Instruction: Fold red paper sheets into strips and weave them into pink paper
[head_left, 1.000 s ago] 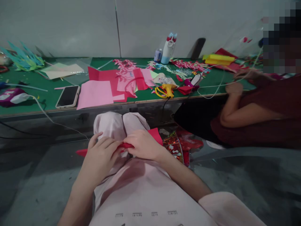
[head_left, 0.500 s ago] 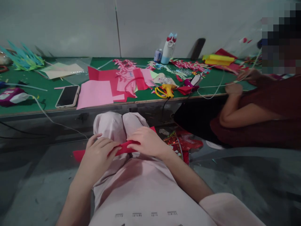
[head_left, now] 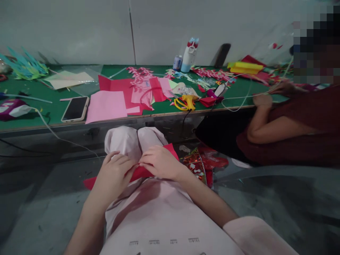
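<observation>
A strip of red paper [head_left: 142, 172] lies slantwise over my lap, its ends showing past both hands. My left hand [head_left: 115, 173] grips its upper edge left of the middle, fingers curled over and thumb against it. Close beside it, my right hand [head_left: 160, 162] pinches the same edge, and the fingertips of both hands almost meet. The paper looks folded along that edge, though the fingers hide part of it.
On the green table [head_left: 111, 122] are a phone [head_left: 76, 109], pink paper [head_left: 107, 106], yellow-handled scissors [head_left: 182, 103], a yellow glue gun [head_left: 189, 101] and a bottle [head_left: 189, 56]. A co-worker's arm [head_left: 276, 124] is at right. A shiny red bag [head_left: 198, 164] lies below.
My right hand has moved left, closer to my left hand. More of the red paper's right end now shows, and the strip looks wider below the fingers.
</observation>
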Demonstrator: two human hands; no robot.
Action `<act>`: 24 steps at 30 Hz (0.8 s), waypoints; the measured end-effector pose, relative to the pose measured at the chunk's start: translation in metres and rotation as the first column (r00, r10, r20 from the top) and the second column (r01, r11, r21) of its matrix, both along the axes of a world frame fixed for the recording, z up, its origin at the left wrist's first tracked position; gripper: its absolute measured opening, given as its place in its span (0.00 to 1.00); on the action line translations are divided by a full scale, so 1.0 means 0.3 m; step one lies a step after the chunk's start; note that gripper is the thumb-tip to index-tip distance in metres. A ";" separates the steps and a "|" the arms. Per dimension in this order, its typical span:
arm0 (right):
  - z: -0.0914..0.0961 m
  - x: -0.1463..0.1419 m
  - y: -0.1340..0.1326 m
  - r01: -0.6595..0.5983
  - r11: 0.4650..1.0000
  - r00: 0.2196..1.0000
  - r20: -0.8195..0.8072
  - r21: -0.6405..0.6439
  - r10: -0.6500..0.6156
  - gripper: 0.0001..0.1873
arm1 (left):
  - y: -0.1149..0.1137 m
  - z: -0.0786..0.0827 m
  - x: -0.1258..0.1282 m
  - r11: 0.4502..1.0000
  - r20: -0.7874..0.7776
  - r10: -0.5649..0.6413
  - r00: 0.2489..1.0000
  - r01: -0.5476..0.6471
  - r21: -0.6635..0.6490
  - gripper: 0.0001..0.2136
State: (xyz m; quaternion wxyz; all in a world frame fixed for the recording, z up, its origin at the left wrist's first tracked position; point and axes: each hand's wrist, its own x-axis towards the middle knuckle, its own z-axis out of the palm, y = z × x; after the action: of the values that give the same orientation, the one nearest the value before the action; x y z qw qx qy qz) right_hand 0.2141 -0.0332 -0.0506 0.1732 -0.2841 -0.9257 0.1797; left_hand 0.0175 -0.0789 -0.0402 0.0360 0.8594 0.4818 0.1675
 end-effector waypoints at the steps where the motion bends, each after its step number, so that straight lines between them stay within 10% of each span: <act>1: 0.000 -0.001 0.001 0.002 1.000 1.000 -0.009 0.004 -0.002 0.12 | 0.002 0.000 -0.003 1.000 0.001 -0.007 1.000 0.007 -0.006 0.11; 24: -0.017 0.196 0.071 0.057 0.997 0.998 0.000 -0.053 -0.057 0.07 | 0.016 -0.014 -0.102 0.995 -0.017 0.008 1.000 -0.010 -0.099 0.11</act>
State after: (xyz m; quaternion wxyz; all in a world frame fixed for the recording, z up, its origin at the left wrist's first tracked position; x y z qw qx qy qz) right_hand 0.2729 -0.0119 -0.0557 0.1713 -0.3148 -0.9121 0.1993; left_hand -0.0130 -0.0740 -0.0444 0.0739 0.8557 0.4936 0.1365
